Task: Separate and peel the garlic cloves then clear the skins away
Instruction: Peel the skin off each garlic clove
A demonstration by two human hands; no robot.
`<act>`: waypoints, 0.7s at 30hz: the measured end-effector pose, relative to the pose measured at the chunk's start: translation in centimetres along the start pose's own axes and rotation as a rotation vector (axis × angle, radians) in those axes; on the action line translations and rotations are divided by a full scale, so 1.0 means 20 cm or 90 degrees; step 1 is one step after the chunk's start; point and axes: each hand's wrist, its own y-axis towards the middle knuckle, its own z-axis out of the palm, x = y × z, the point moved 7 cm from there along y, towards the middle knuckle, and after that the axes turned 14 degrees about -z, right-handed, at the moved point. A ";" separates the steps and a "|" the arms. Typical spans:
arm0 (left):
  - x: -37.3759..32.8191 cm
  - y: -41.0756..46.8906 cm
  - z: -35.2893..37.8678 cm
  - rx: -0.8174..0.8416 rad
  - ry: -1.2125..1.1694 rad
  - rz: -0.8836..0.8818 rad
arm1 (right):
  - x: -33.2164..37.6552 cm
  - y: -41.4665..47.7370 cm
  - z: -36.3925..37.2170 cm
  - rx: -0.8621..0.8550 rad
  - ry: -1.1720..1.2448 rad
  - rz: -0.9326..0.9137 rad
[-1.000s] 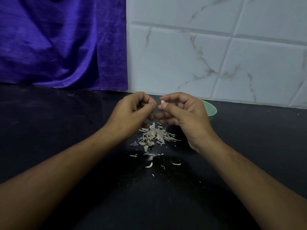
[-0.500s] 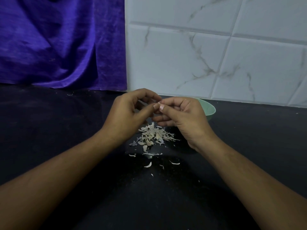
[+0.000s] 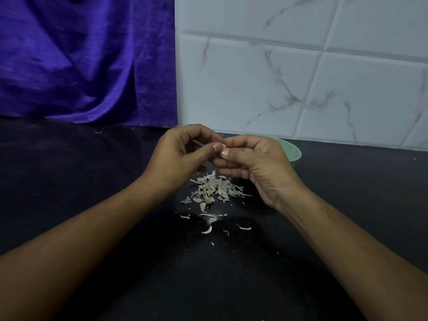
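So the garlic clove is pinched right where the two hands meet, held up in the air a bit above the counter. It's almost completely covered by fingertips. Only a thin pale sliver can be seen inside the curl of the left hand, and whether that's skin or clove can't be told.

Both grips are closed down small. The left hand's fingers are curled over into a loose hook, with the thumb stretched across toward the right. The right hand is turned back-up, its fingers folded under and stacked, thumb tip pressed up against the left thumb tip, nail to nail. Both forearms are angled in from the bottom corners and meet in a V, wrists lifted off the counter.

Directly below the hands, a little heap of garlic skins is piled on the dark counter. A few loose scraps are scattered nearer the person.

Just behind the right hand, a pale green bowl is set on the counter, mostly blocked by the knuckles, so its contents can't be seen.

Further back, a purple cloth is draped on the left and a white marbled tile wall is seen on the right.
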 end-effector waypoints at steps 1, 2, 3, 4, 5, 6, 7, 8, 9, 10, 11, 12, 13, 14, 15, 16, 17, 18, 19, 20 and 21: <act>-0.01 0.00 0.00 -0.005 0.016 0.007 | 0.00 0.00 0.00 0.005 -0.001 0.000; -0.01 0.00 -0.01 -0.012 0.036 0.017 | 0.00 0.00 0.00 0.010 -0.002 0.002; -0.02 0.00 -0.01 -0.021 0.055 0.027 | 0.00 0.00 0.00 0.015 -0.001 0.004; -0.02 -0.01 -0.02 -0.029 0.071 0.036 | 0.00 0.00 0.00 0.020 0.002 0.008; -0.03 -0.01 -0.02 -0.037 0.086 0.043 | 0.00 0.00 0.00 0.026 0.007 0.012; -0.03 -0.01 -0.03 -0.045 0.104 0.052 | 0.00 0.00 0.01 0.032 0.013 0.016; -0.04 -0.01 -0.03 -0.053 0.126 0.062 | 0.00 0.00 0.01 0.037 0.018 0.020; -0.04 -0.01 -0.03 -0.058 0.149 0.074 | 0.00 0.00 0.01 0.040 0.022 0.022; -0.05 -0.01 -0.03 -0.060 0.168 0.086 | 0.00 0.00 0.01 0.040 0.024 0.025; -0.06 -0.01 -0.03 -0.058 0.182 0.098 | -0.01 0.00 0.01 0.038 0.026 0.029; -0.07 -0.02 -0.03 -0.058 0.194 0.107 | -0.01 0.00 0.01 0.035 0.032 0.033; -0.07 -0.02 -0.03 -0.059 0.202 0.112 | -0.01 0.00 0.01 0.034 0.041 0.039; -0.07 -0.02 -0.02 -0.061 0.209 0.114 | -0.01 0.00 0.01 0.034 0.051 0.045; -0.07 -0.02 -0.02 -0.064 0.215 0.117 | -0.02 0.00 0.02 0.034 0.058 0.049; -0.07 -0.02 -0.02 -0.067 0.222 0.121 | -0.02 0.00 0.02 0.032 0.059 0.050; -0.07 -0.02 -0.02 -0.069 0.232 0.127 | -0.02 0.00 0.02 0.027 0.057 0.050; -0.07 -0.02 -0.02 -0.069 0.246 0.133 | -0.02 0.00 0.01 0.020 0.054 0.050; -0.07 -0.02 -0.01 -0.067 0.263 0.138 | -0.03 0.00 0.01 0.015 0.053 0.051; -0.07 -0.02 -0.01 -0.064 0.282 0.142 | -0.03 0.00 0.01 0.013 0.053 0.054; -0.07 -0.02 0.00 -0.059 0.300 0.145 | -0.04 0.00 0.01 0.014 0.053 0.059; -0.07 -0.02 0.01 -0.054 0.317 0.148 | -0.04 0.00 0.01 0.018 0.051 0.063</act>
